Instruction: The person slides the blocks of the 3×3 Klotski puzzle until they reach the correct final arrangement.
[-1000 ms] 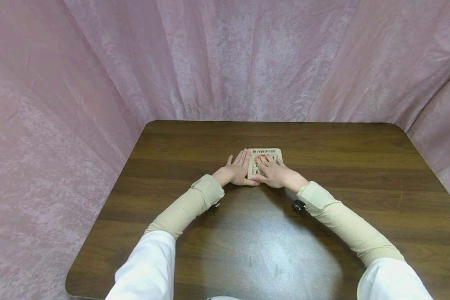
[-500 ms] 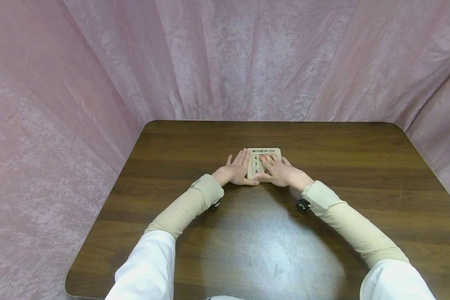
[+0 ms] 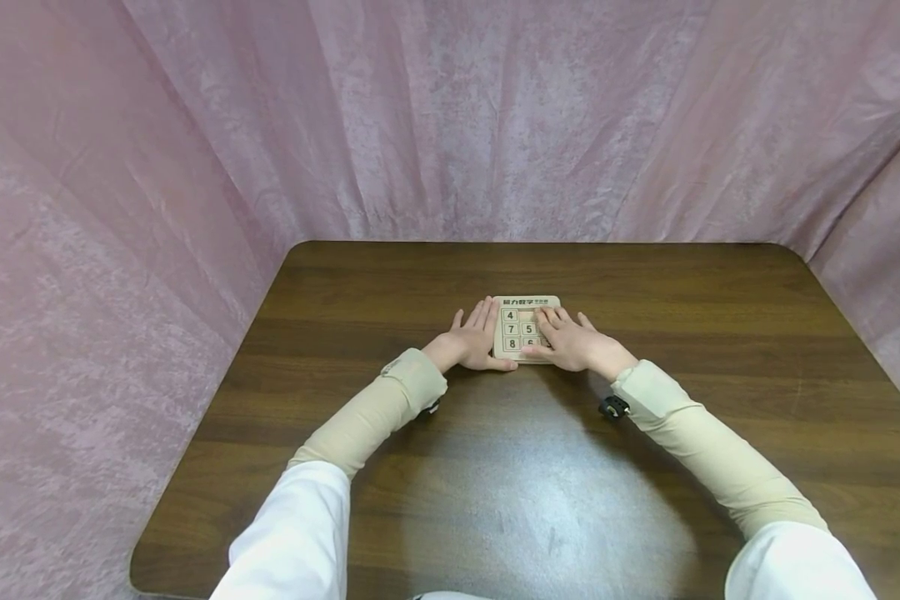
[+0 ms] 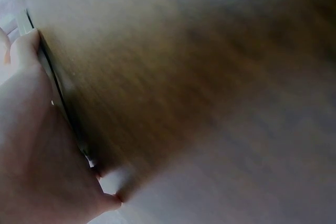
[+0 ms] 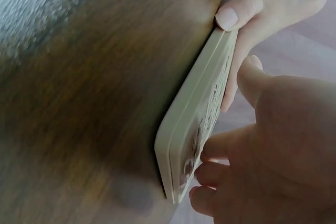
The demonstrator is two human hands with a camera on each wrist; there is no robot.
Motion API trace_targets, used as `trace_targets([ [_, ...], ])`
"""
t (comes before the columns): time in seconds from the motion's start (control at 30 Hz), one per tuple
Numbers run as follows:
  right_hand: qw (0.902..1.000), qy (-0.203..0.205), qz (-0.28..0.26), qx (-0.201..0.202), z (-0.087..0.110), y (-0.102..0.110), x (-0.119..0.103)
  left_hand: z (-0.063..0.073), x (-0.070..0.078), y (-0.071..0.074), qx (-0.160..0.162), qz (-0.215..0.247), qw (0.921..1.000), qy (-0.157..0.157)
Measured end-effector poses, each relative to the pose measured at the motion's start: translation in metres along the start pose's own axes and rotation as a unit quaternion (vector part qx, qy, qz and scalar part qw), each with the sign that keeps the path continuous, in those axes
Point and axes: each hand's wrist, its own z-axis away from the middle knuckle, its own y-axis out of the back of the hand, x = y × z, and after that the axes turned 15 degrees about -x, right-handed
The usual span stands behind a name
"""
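A pale number slide puzzle (image 3: 529, 302) with dark printed characters along its far edge lies flat on the table. My left hand (image 3: 474, 340) rests along its left side with straight fingers, its thumb at the near left corner. Over the right part of the puzzle lies my right hand (image 3: 570, 342), fingertips touching the right column of number tiles. Tiles 4, 7, 8 and 5 show; the top middle slot looks bare. Tile 6 is partly covered and most of the right column is hidden. In the right wrist view, the fingertips (image 5: 206, 174) meet the puzzle's face.
The brown wood-grain table (image 3: 390, 275) has rounded corners and a glossy patch in front of the hands. Pink velvet curtain (image 3: 450, 125) hangs behind the table and at both sides. Each wrist wears a pale band with a small black device.
My right hand has slid rightward over the puzzle, uncovering tiles 4, 7 and 5 and the bare top middle slot. The left hand stays about where it was.
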Motion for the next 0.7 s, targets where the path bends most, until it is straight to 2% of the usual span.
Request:
trace_targets([
  [0.2, 0.9998, -0.017, -0.002, -0.005, 0.0027, -0.0009, 0.0019, -0.0001, 0.0, 0.0004, 0.0, 0.0, 1.0, 0.001],
  [0.7, 0.9999, -0.007, 0.003, 0.013, 0.0015, -0.0032, 0.0016, 0.0004, 0.001, 0.0004, 0.002, -0.001, 1.0, 0.001],
])
